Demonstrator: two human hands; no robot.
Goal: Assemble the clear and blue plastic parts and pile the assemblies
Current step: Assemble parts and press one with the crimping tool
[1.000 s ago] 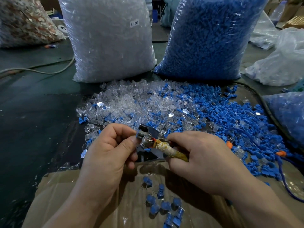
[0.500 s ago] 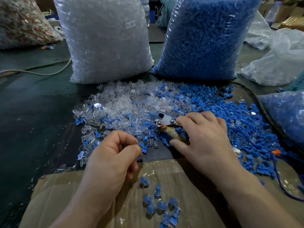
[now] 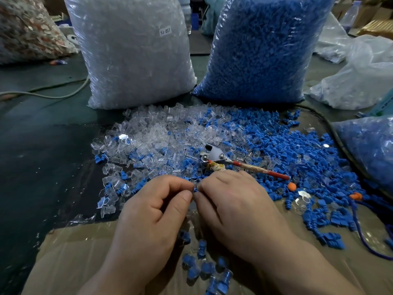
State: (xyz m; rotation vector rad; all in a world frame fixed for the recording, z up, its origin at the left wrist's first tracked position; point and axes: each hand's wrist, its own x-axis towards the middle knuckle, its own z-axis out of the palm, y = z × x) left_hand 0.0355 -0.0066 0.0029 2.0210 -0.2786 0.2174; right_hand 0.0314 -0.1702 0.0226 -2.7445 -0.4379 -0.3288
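Loose clear parts (image 3: 157,135) spread across the dark mat, with loose blue parts (image 3: 282,150) to their right. My left hand (image 3: 153,211) and my right hand (image 3: 234,207) meet fingertip to fingertip just below the spread. Between them they pinch a small clear and blue piece (image 3: 194,188), mostly hidden by the fingers. A small pile of finished assemblies (image 3: 204,265) lies on the cardboard (image 3: 70,260) under my wrists.
A plier-like tool (image 3: 231,162) with a red taped handle lies on the parts above my right hand. A big bag of clear parts (image 3: 131,52) and a bag of blue parts (image 3: 261,47) stand behind. Another blue bag (image 3: 370,145) sits right.
My right hand laid the tool down on the parts and came back toward my left hand. Both hands now pinch a small piece together.
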